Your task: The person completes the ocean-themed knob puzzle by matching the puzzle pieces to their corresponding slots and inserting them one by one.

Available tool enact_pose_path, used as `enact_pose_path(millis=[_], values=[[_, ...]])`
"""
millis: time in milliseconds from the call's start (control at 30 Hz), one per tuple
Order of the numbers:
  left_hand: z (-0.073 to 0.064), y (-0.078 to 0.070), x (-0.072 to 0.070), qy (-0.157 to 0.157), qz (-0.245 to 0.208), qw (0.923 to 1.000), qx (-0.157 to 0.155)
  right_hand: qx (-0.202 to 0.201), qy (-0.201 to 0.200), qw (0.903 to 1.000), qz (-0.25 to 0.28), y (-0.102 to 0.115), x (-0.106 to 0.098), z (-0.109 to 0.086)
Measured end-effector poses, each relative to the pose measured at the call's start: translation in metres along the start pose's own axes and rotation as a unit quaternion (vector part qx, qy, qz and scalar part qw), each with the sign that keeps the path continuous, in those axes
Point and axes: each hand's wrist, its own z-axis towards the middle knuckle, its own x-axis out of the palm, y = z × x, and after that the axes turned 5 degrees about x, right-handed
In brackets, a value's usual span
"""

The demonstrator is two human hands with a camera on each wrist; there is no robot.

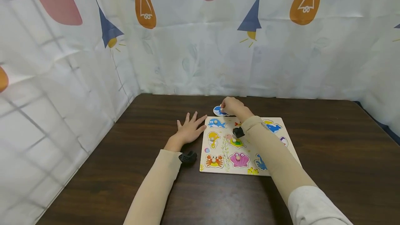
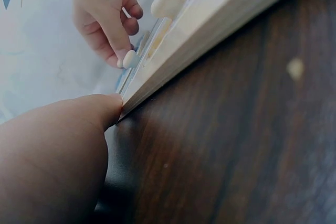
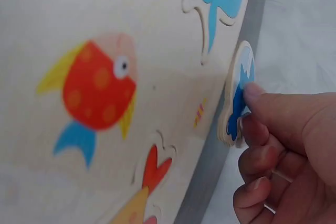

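Observation:
A wooden peg puzzle board (image 1: 226,170) with sea-animal pieces lies on the dark table. Just past its far edge, my right hand (image 1: 232,106) pinches a blue-and-white puzzle piece (image 1: 220,111) between thumb and fingers. In the right wrist view the blue piece (image 3: 242,93) appears edge-on beside the board, its knob hidden by the fingers. My left hand (image 1: 188,131) rests with fingers spread at the board's left side, near the blue whale piece (image 1: 216,123). Seen from the left wrist, the thumb (image 2: 107,109) touches the board's corner.
On the board sit a yellow seahorse (image 1: 214,140), a crab (image 1: 214,161), a pink shell (image 1: 239,159) and a turtle (image 1: 235,141), several with knobs. Part of the board is hidden under the right forearm (image 1: 275,152). A patterned curtain (image 1: 200,61) hangs behind the table (image 1: 328,141).

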Motion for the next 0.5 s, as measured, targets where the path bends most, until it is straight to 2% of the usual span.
enact_pose_path(millis=[133, 500], values=[[0.0005, 0.0026, 0.0002, -0.001, 0.001, 1.0000, -0.002, -0.026, -0.006, 0.9996, 0.002, -0.0030, -0.0014, -0.0028], [0.0019, 0.0044, 0.0019, 0.001, 0.003, 1.0000, 0.000, -0.051, -0.003, 0.9987, -0.005, -0.0096, -0.0054, -0.0042]])
